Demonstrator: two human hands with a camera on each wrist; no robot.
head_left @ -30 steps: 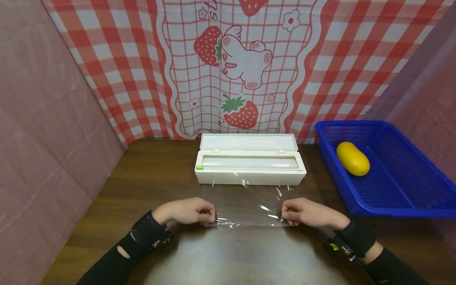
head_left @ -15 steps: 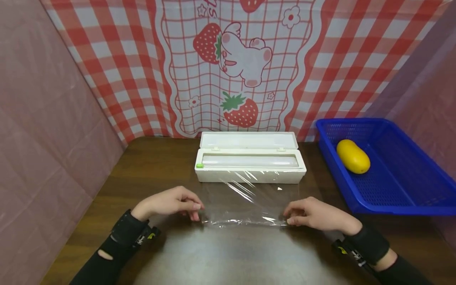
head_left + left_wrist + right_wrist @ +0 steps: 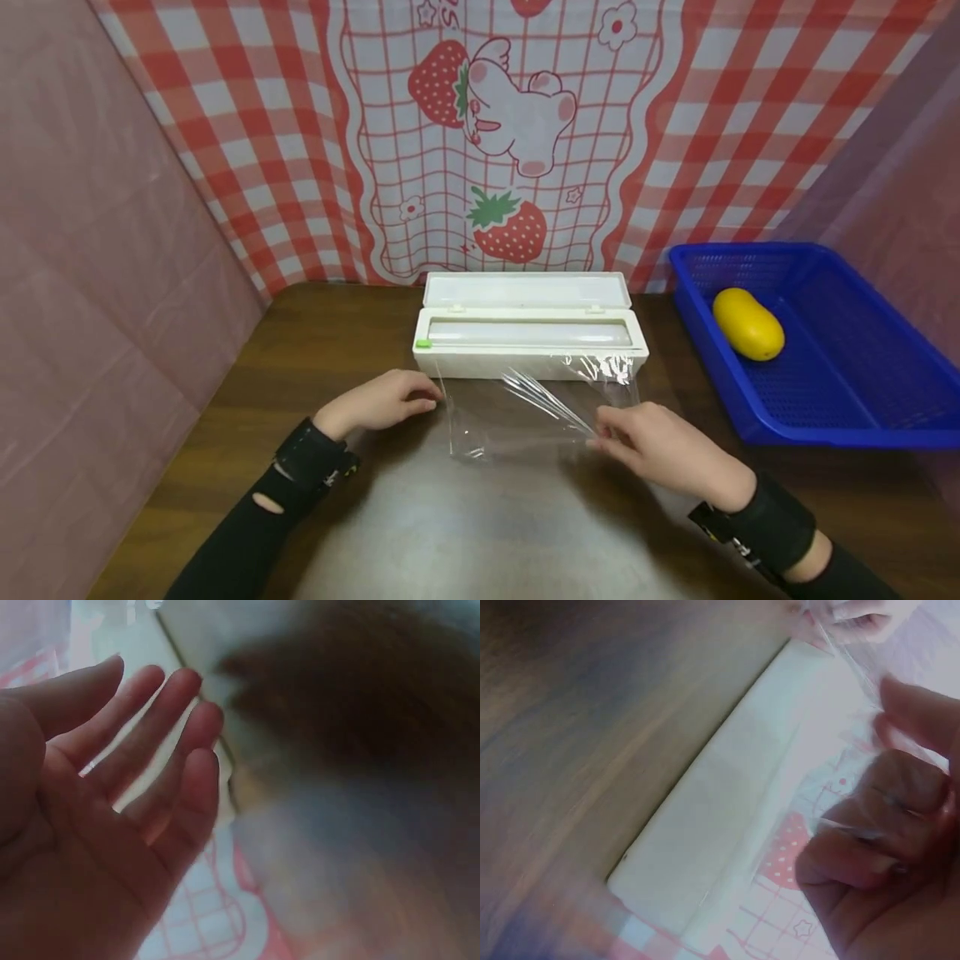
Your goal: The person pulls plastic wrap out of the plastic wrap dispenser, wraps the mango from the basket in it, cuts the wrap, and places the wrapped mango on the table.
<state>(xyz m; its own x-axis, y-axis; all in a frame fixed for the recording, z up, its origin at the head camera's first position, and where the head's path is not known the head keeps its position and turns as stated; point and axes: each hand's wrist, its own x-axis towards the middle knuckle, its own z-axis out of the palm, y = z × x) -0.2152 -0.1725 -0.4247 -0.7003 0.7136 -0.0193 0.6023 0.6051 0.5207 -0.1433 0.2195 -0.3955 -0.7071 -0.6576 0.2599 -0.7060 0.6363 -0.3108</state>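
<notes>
A white cling film box with its lid raised stands at the back middle of the table. Clear cling film stretches from its front towards me, creased diagonally towards the right hand. My right hand pinches the film's near right corner; in the right wrist view its fingers are curled, with film over them. My left hand is beside the film's left edge, and the left wrist view shows its fingers loosely bent with nothing between them. Whether it touches the film I cannot tell.
A blue plastic basket with a yellow oval fruit in it stands on the right. A green slider sits at the box's left end. A checked cloth hangs behind the wooden table.
The left hand has let go of the film's left corner, moved away left, then come back slightly forward. The right hand still holds its corner and has pulled the film into diagonal creases.
</notes>
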